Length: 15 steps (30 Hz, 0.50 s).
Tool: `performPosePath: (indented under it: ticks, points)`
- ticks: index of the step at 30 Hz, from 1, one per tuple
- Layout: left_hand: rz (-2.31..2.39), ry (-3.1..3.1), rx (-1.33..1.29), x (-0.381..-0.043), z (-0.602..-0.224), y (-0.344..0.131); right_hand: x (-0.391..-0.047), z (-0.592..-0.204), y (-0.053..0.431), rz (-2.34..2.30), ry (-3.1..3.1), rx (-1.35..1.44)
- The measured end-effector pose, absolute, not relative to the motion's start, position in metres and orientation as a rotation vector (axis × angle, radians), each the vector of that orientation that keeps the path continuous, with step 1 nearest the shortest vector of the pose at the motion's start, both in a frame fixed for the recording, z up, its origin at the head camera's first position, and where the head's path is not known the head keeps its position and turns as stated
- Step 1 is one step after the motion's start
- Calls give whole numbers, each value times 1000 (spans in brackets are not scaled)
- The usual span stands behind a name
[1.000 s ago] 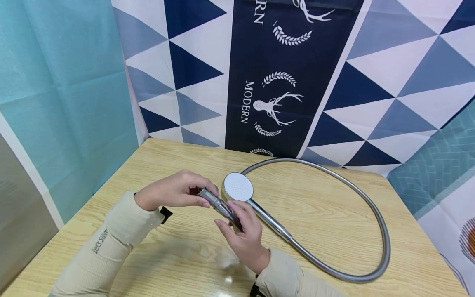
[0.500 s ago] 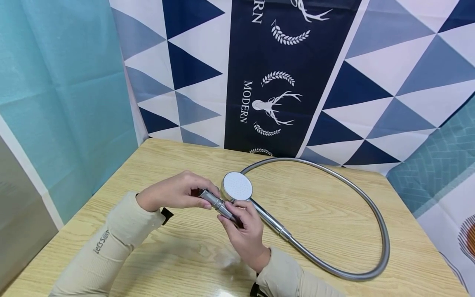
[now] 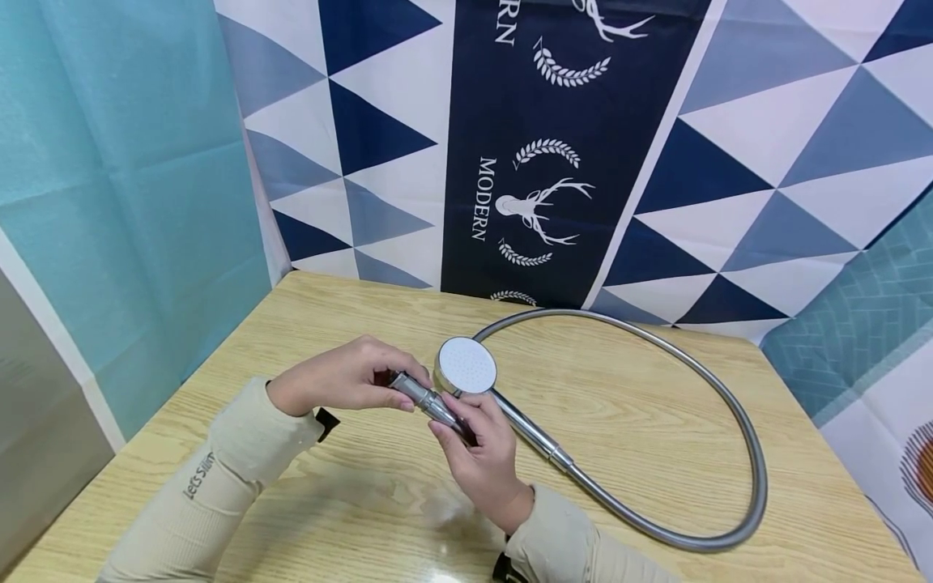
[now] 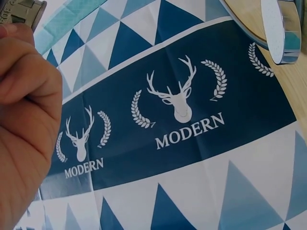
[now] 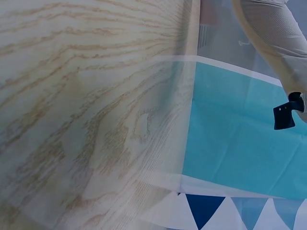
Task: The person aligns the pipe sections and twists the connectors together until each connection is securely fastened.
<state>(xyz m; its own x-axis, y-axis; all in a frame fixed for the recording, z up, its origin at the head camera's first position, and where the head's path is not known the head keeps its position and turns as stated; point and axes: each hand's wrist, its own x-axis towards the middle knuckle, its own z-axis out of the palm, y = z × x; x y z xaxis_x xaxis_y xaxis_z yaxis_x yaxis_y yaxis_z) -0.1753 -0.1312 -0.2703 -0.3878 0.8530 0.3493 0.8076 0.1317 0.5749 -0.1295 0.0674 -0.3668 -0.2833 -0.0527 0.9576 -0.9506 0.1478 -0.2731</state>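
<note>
My left hand [image 3: 342, 376] grips the upper left end of a short chrome cylindrical fitting [image 3: 412, 390] between thumb and fingers. At its lower right end, my right hand [image 3: 487, 457] pinches the same piece, which slants down to the right over the table. In the left wrist view, my left hand [image 4: 29, 115] holds a grey metal part of the fitting [image 4: 23, 10] with stamped markings. Just behind the hands lies a chrome hand shower [image 3: 466, 366], its white spray face up. Its handle runs down to the right, partly behind my right hand. The right wrist view shows neither right hand nor fitting.
A grey metal shower hose [image 3: 758, 470] curves in a wide loop over the right side of the wooden table [image 3: 328, 308]. A patterned cloth [image 3: 394, 162] hangs along the back edge, and a teal cloth [image 3: 146, 202] hangs at the left.
My right hand's thumb and fingers have closed in on the lower end of the fitting and turned slightly. My left hand keeps its grip, almost unmoved. The shower and hose stay put.
</note>
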Motion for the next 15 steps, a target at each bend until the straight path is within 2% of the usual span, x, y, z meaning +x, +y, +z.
performPosePath:
  ticks: [15]
  points:
    - [1154,2297,1745,-179,-276,-132,-127,-365,67,1239,-1596,1001]
